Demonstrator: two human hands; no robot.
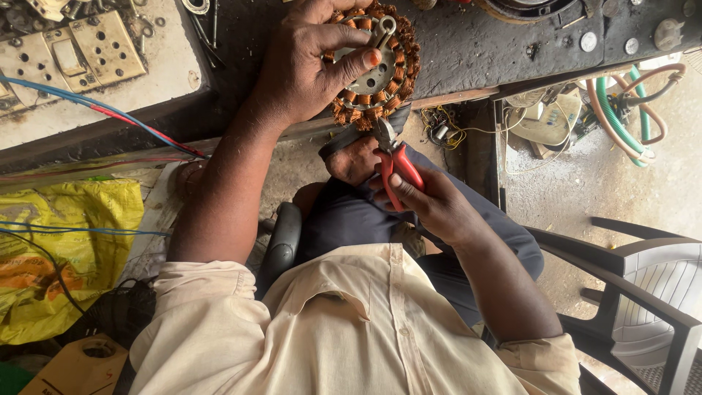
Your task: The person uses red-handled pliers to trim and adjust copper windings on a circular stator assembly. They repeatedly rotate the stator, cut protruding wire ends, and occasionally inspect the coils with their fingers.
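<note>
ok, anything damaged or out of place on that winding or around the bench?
The copper-wound stator in the left hand has frayed, loose wire ends at its lower edge, just above the red-handled pliers in the right hand. Loose hoses lie tangled on the floor.

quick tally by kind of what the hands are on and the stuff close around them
copper-wound stator, in left hand: 1
red-handled pliers, in right hand: 1
switch-and-socket boards: 2
yellow bag: 1
grey plastic chair: 1
green hose: 1
total: 7
</note>
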